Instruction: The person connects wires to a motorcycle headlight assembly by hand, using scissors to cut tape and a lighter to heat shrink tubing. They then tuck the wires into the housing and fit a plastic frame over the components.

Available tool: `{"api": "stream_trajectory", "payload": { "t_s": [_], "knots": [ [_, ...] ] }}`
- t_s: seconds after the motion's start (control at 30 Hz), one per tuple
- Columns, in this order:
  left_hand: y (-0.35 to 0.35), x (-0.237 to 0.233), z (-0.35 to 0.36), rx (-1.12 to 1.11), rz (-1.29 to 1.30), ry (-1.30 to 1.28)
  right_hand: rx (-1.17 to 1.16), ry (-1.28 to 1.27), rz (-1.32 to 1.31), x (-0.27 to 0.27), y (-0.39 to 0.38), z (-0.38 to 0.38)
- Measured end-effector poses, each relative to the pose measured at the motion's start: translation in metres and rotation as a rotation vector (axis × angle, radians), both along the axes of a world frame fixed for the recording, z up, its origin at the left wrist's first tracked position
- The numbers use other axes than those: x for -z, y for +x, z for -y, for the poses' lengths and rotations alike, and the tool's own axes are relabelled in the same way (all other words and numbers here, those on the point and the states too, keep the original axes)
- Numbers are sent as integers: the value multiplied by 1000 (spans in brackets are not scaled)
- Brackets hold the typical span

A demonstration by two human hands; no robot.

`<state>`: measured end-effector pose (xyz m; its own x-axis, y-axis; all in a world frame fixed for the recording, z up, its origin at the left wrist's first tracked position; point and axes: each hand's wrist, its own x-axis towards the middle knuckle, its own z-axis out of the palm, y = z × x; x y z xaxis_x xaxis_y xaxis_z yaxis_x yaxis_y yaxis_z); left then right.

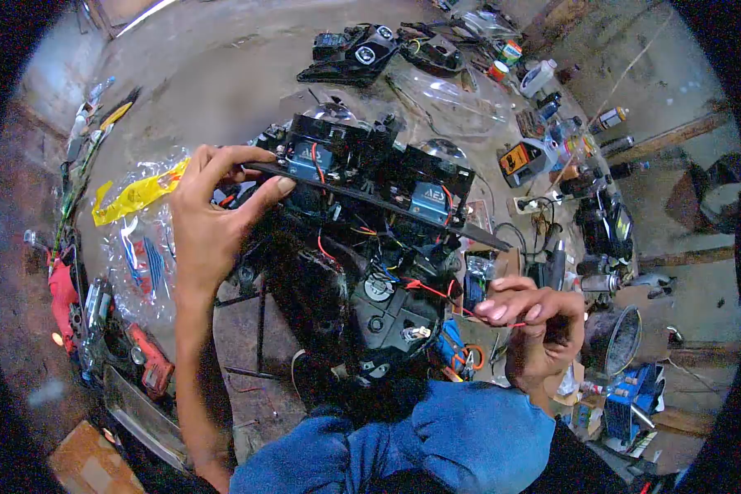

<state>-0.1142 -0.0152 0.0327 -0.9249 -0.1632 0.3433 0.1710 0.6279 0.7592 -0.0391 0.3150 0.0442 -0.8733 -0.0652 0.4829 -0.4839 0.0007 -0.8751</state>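
My left hand (210,202) grips the left end of a black headlight bracket (358,196), thumb in front and fingers behind. Two projector lamp units sit on the bracket, each with a blue AES-marked module (431,198); their domed lenses point away from me. Red, yellow and blue wires hang beneath it. My right hand (547,321) is closed, with a thin red wire (428,286) pinched between thumb and fingers, right of the assembly. Below the bracket, a black headlight housing (395,317) with a round grey cap rests by my knees, partly hidden.
Another black headlight (358,56) lies on the floor ahead. Bottles, including a white one (538,77), and a black-orange box (523,160) stand at right. Orange-handled scissors (473,356) lie near my right knee. A red power tool (150,358) and yellow plastic strip (140,192) are at left.
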Motion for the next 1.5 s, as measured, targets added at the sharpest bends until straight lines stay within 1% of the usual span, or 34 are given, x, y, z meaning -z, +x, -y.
{"api": "stream_trajectory", "payload": {
  "t_s": [0.2,0.3,0.5,0.6,0.7,0.9,1.1,1.23,1.5],
  "knots": [
    [1,1,2,11,-31,-57,-74,-186,145,1,6,4],
    [1,2,3,19,-39,-98,-124,-166,106,5,4,2],
    [1,3,2,15,-49,-95,-213,-219,149,14,3,3],
    [1,1,3,6,-59,-112,-206,-243,169,16,3,2],
    [1,1,2,5,-54,-122,-242,-331,242,18,4,3],
    [0,4,1,2,-88,-146,-339,-364,317,14,3,8],
    [3,7,0,-14,-122,-153,-294,-373,266,19,0,7],
    [2,6,5,-6,-144,-184,-255,-343,229,11,-8,13],
    [-3,12,10,-1,-188,-159,-250,-252,370,14,-6,19]
  ]
}}
